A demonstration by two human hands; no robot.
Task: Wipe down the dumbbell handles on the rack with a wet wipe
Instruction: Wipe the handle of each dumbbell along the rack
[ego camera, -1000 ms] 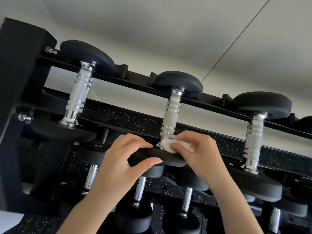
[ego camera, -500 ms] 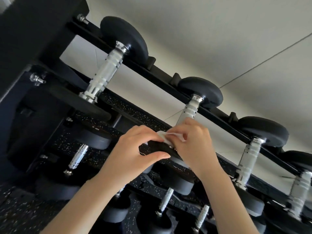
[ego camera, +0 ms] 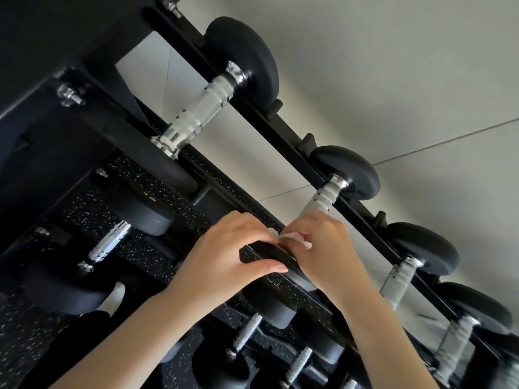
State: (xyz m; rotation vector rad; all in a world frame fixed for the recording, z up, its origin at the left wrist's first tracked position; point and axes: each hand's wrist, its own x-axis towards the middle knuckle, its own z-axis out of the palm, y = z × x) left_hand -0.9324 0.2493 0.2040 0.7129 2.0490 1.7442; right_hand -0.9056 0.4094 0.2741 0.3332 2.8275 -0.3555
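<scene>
While the left hand [ego camera: 224, 256] is gripping the near black dumbbell head [ego camera: 269, 255], its fingers are curling over the rim. The right hand [ego camera: 323, 248] is pinching a white wipe [ego camera: 295, 239] against the handle [ego camera: 323, 199] on the rack [ego camera: 280, 119].

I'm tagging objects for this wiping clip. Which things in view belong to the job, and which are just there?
In the job:
wet wipe, pinched by right hand
left hand, gripping the dumbbell head
dumbbell handle
rack rail

Just there:
bolt
speckled floor
</scene>
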